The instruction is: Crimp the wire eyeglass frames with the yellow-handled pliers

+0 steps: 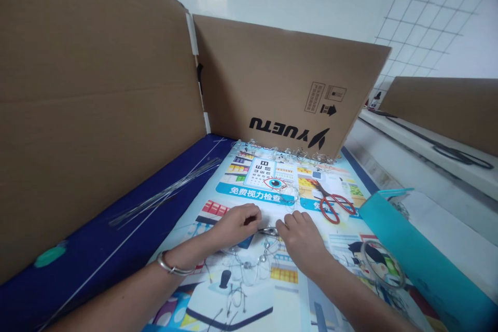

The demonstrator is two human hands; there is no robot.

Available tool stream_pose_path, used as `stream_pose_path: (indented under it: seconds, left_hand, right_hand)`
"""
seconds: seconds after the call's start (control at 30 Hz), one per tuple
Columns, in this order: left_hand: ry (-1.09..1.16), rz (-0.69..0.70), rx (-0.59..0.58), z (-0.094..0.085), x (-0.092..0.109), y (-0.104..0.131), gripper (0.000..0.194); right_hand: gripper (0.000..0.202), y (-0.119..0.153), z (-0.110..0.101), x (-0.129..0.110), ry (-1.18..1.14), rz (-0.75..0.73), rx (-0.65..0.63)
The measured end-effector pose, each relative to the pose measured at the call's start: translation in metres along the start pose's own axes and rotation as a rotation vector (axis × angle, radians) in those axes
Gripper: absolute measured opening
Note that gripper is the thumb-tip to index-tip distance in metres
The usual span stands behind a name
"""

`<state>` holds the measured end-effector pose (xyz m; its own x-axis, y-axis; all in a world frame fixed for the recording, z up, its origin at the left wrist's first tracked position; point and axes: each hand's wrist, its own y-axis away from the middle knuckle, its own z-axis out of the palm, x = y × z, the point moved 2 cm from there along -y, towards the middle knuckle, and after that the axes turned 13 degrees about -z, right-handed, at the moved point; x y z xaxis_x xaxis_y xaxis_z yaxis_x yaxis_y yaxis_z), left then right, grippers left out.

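Note:
In the middle of the head view, my left hand (pixel 237 225) and my right hand (pixel 303 241) face each other with fingers pinched. A thin, shiny strand of silver wire (pixel 268 231) stretches between the fingertips, and both hands are closed on its ends. What exactly lies inside the fingers is hidden. Just below it, a loop of fine wire with clear beads (pixel 247 265) curves over the printed poster; whether it joins the held strand I cannot tell. Nearer to me lie more bent wire pieces (pixel 235 298). Red-handled scissors (pixel 330 199) rest open beyond my right hand.
Cardboard panels (pixel 272 72) stand at the back and left. Along the back one lies a row of wire pieces (pixel 284 155). Straight wires (pixel 167 192) lie on the blue cloth at left. A teal box (pixel 420 254) and a clear ring-shaped roll (pixel 383 264) are at right.

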<state>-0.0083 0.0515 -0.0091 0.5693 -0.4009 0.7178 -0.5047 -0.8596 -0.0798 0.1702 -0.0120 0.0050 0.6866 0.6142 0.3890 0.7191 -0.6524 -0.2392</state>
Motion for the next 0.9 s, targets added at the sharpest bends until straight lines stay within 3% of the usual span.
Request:
stream_pose_path:
  seconds: [0.43, 0.9]
  left_hand:
    - [-0.066, -0.017, 0.007, -0.001, 0.004, 0.004, 0.011]
    - [-0.240, 0.107, 0.044, 0.001, 0.008, 0.004, 0.011]
  right_hand:
    - [0.011, -0.001, -0.002, -0.005, 0.017, 0.067, -0.006]
    - [0.013, -0.006, -0.016, -0.012, 0.081, 0.107, -0.091]
